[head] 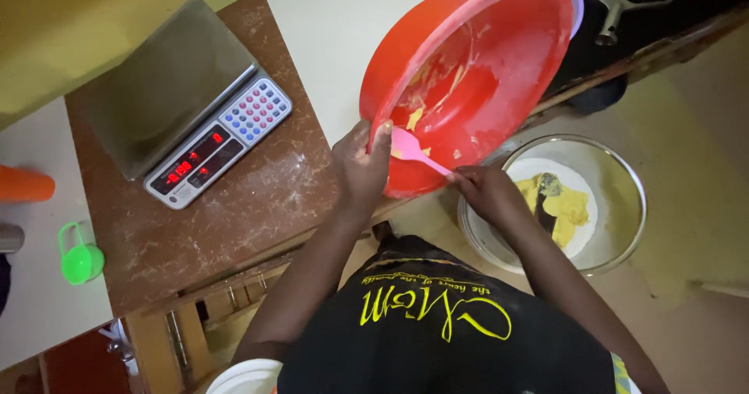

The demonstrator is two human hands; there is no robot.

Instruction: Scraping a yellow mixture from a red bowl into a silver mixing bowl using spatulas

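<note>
My left hand (361,162) grips the rim of a large red plastic bowl (468,74), which is tilted steeply with its mouth toward me. Smears of pale yellow batter cling to its inner wall. In my right hand (485,193) is a pink spatula (413,150), its blade pressed against the bowl's lower inside edge. Below and to the right stands a round metal pan (624,207) lined with white paper, holding a heap of yellow batter (563,207).
A grey digital scale (183,105) with a red display sits on the brown table (257,207). A green measuring scoop (79,257) and an orange object (23,185) lie at the left. A metal mixer beater (624,0) is at the top right.
</note>
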